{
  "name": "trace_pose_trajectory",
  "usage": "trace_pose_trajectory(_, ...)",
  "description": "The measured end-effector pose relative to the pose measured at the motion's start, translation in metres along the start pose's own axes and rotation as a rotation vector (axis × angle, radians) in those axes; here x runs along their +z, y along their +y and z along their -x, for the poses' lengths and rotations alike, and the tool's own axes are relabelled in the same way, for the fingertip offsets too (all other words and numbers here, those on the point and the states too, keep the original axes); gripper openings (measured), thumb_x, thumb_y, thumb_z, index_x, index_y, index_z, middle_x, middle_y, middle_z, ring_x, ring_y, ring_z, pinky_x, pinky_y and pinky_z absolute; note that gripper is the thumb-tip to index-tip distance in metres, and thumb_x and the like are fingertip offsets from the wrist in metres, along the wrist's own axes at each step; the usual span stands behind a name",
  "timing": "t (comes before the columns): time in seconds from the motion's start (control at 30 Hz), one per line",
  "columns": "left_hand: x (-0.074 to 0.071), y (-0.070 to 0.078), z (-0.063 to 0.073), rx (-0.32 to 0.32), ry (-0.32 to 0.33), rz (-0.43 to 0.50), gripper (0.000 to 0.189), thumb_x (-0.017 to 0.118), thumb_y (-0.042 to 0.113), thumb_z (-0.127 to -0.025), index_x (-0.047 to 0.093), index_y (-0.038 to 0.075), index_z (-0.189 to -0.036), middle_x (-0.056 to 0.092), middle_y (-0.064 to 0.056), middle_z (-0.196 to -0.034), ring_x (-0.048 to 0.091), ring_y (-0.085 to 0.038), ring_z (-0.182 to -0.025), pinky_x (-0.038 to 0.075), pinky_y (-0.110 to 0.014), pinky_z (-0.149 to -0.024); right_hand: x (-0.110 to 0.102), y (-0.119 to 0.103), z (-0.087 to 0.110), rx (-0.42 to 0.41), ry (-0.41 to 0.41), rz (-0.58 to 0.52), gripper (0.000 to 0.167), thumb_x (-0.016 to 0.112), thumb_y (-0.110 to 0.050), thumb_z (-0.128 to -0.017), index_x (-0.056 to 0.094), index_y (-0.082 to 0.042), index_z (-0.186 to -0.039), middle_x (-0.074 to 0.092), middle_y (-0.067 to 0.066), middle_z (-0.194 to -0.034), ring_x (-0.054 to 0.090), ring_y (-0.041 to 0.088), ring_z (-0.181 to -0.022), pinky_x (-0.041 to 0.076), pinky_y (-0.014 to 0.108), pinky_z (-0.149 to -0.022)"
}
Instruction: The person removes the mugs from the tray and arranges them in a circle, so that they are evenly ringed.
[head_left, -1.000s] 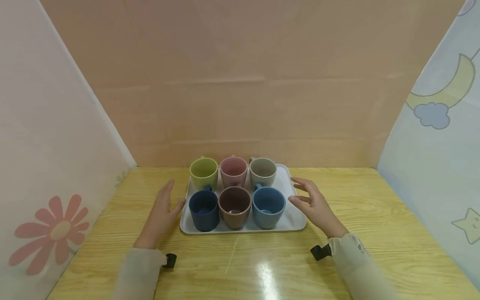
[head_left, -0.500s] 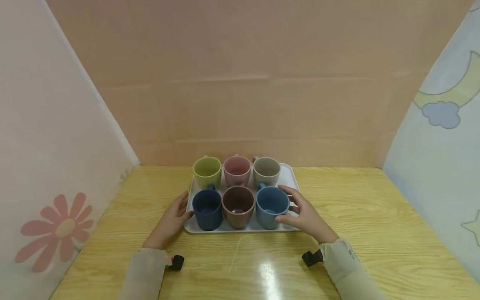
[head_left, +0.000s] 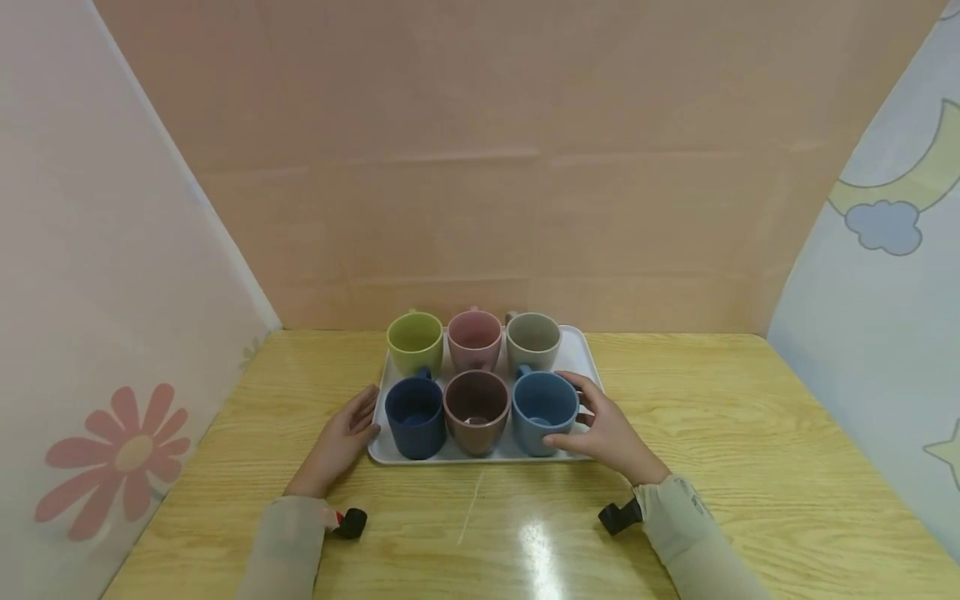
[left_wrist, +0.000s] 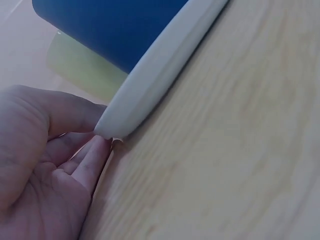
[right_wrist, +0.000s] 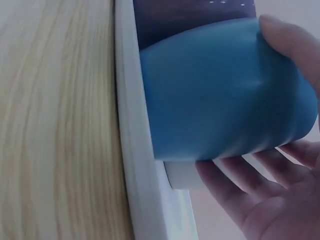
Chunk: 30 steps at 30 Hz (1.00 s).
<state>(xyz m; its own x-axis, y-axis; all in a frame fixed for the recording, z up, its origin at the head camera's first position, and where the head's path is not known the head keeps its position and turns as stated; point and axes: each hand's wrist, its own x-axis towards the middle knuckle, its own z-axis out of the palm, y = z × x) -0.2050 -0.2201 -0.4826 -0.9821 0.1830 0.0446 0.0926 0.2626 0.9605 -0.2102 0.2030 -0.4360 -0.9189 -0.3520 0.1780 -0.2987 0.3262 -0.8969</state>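
A white tray (head_left: pixel 576 354) lies on the table with two rows of mugs on it. My left hand (head_left: pixel 337 437) pinches the tray's left edge; in the left wrist view the thumb lies over the rim and the fingers (left_wrist: pixel 92 162) come under it. My right hand (head_left: pixel 611 437) grips the light blue mug (right_wrist: pixel 215 95) at the front right, thumb on the near side and fingers along its right side. The brown mug (head_left: pixel 476 437) stands beside it, and the navy mug (head_left: pixel 416 437) is at the front left, nearest my left hand.
Behind stand a yellow-green mug (head_left: pixel 412 360), a pink mug (head_left: pixel 472 358) and a grey-beige mug (head_left: pixel 532 357). A peach-coloured wall (head_left: pixel 480 208) rises at the back of the wooden table (head_left: pixel 712 400). Printed side walls (head_left: pixel 855 333) flank it.
Both hands have moved inward: the left to the tray's left edge, the right onto the light blue mug. The tray and mugs stay in place; the head view has shifted slightly.
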Motion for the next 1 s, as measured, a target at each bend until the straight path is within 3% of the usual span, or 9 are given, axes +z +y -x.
trace_pose_trajectory(0.13, 0.000, -0.001, 0.000, -0.007, 0.000, 0.008, 0.066, 0.052, -0.010, -0.100, 0.020, -0.007, -0.158, 0.025, -0.027, -0.162, 0.028, -0.040, -0.148, 0.033, -0.030, -0.115, 0.002, -0.001, 0.000, 0.007, 0.038, 0.011, 0.089, 0.094, -0.016, -0.071, 0.047, -0.017, -0.147, 0.056, 0.011, -0.138, 0.055, 0.035, -0.123, 0.054, 0.054, -0.097)
trace_pose_trajectory(0.37, -0.001, -0.001, 0.000, -0.018, 0.006, 0.042, 0.066, 0.053, -0.010, -0.099, 0.022, -0.008, -0.157, 0.026, -0.027, -0.162, 0.029, -0.039, -0.148, 0.033, -0.033, -0.115, 0.000, -0.001, 0.002, 0.012, 0.073, 0.036, 0.088, 0.096, -0.018, -0.070, 0.050, -0.017, -0.145, 0.058, 0.010, -0.135, 0.056, 0.033, -0.119, 0.057, 0.046, -0.091)
trace_pose_trajectory(0.6, -0.001, -0.001, 0.000, -0.027, 0.007, 0.047, 0.066, 0.054, -0.008, -0.100, 0.022, -0.005, -0.158, 0.026, -0.024, -0.163, 0.030, -0.037, -0.149, 0.036, -0.019, -0.111, -0.015, -0.008, 0.006, -0.035, 0.108, 0.027, 0.087, 0.095, -0.012, -0.069, 0.051, -0.017, -0.144, 0.059, 0.008, -0.133, 0.056, 0.027, -0.116, 0.059, 0.034, -0.084)
trace_pose_trajectory(0.87, -0.002, -0.003, -0.001, -0.030, 0.009, 0.037, 0.067, 0.054, -0.007, -0.100, 0.023, -0.003, -0.159, 0.027, -0.022, -0.163, 0.031, -0.036, -0.149, 0.034, -0.032, -0.115, -0.037, -0.017, 0.012, -0.058, 0.160, 0.048, 0.088, 0.093, -0.008, -0.071, 0.049, -0.015, -0.147, 0.057, 0.007, -0.134, 0.056, 0.016, -0.113, 0.057, 0.027, -0.080)
trace_pose_trajectory(1.0, -0.001, -0.004, -0.002, -0.029, 0.006, 0.037, 0.067, 0.055, -0.008, -0.100, 0.023, -0.004, -0.158, 0.027, -0.023, -0.163, 0.031, -0.037, -0.149, 0.034, -0.030, -0.115, -0.048, -0.018, 0.016, -0.050, 0.200, 0.081, 0.089, 0.093, -0.008, -0.072, 0.047, -0.013, -0.148, 0.056, 0.004, -0.135, 0.056, 0.012, -0.113, 0.056, 0.023, -0.082)
